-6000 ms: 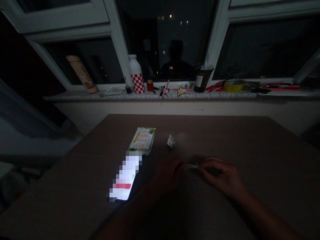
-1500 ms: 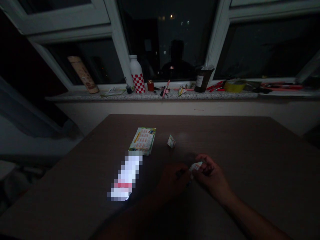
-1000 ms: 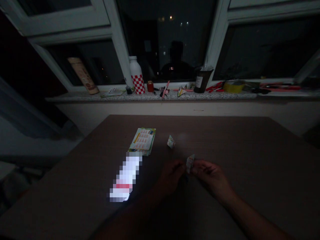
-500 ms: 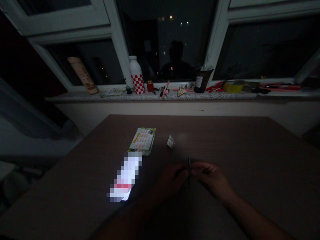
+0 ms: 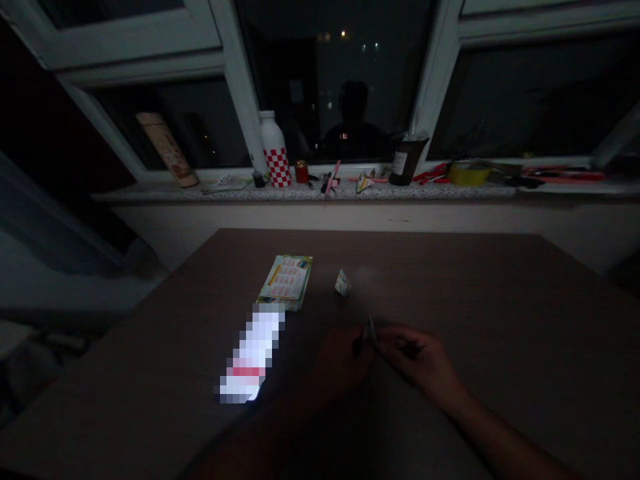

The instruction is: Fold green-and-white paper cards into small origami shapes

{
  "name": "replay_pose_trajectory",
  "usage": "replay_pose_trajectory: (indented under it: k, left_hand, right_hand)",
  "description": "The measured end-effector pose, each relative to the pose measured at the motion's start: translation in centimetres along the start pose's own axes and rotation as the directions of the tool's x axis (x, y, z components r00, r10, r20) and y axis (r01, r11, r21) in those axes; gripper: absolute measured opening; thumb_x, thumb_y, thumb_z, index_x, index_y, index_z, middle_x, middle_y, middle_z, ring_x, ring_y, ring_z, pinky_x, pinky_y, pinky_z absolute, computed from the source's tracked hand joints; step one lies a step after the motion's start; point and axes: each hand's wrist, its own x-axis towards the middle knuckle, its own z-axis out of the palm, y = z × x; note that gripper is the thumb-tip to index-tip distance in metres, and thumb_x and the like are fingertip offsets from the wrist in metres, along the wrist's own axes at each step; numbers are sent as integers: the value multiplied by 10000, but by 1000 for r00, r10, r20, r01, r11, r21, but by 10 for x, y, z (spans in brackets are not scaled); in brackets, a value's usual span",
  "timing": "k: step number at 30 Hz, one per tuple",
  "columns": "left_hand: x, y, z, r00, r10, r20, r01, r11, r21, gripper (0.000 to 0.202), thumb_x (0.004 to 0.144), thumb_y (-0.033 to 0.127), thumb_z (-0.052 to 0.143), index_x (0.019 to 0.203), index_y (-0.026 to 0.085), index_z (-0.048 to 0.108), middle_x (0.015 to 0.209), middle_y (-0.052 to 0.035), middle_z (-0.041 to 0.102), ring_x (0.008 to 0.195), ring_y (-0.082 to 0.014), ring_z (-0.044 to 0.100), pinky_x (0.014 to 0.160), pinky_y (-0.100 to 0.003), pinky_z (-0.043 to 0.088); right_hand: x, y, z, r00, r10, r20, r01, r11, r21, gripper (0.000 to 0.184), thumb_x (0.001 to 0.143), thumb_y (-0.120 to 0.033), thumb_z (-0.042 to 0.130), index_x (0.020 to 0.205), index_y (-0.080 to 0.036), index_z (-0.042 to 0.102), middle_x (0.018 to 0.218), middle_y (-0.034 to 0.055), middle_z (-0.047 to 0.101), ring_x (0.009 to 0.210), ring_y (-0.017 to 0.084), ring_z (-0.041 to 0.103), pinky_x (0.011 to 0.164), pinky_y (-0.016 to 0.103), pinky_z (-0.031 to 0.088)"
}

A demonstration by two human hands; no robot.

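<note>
Between my two hands, over the dark table [image 5: 480, 320], is a small folded piece of paper [image 5: 371, 331], seen nearly edge-on. My left hand [image 5: 345, 357] pinches it from the left and lies in deep shadow. From the right, my right hand [image 5: 415, 353] grips the same paper with thumb and fingertips; its fingers are closed. Just beyond my hands stands a small pointed folded paper shape [image 5: 343, 285]. A stack of printed paper sheets [image 5: 286, 279] lies farther left. The folds of the held paper are too dark to make out.
A lit phone [image 5: 253, 353], its screen blurred out, lies left of my hands. Along the windowsill [image 5: 300, 193] stand a red-checked white bottle [image 5: 275, 150], a tilted-looking tan flask [image 5: 167, 150], a small red jar [image 5: 301, 172], a dark drink cup [image 5: 406, 160] and yellow tape [image 5: 469, 174].
Both hands have shifted slightly left with the folded paper, which has turned from upright edge-on to a leaning, slightly wider shape. The other things on the table have stayed put.
</note>
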Motion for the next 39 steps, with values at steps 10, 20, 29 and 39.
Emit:
replay_pose_trajectory:
  k: [10,20,29,39]
  left_hand:
    - [-2,4,1,999,28,-29,-24,989,145,208,837,272,464,747,157,613,620,-4,576,550,-123,493,515,-227,284]
    - [-3,4,3,994,106,-30,-95,963,252,214,866,283,447,808,171,621,679,-25,629,579,-138,533,537,-243,294]
    - [-2,4,3,997,59,-44,-48,973,225,260,882,315,424,849,177,642,706,-30,652,599,-147,565,548,-241,324]
    - [-1,4,5,1000,-21,-17,23,995,99,268,870,305,424,894,172,655,766,-33,667,650,-156,577,582,-236,380]
  right_hand:
    - [3,-1,1,998,51,-27,-51,999,8,152,707,-311,692,801,-193,709,710,22,728,642,157,658,599,246,511]
    - [3,0,-1,999,-32,-8,31,997,-69,197,787,-330,589,824,-184,716,725,36,726,679,172,665,625,252,515]
    - [3,4,-1,993,-118,-31,109,971,-211,167,772,-264,593,869,-189,707,751,24,734,676,165,674,629,241,534]
    - [5,8,0,974,-209,-91,162,915,-369,122,740,-244,603,781,-183,700,662,26,714,591,159,660,573,237,526]
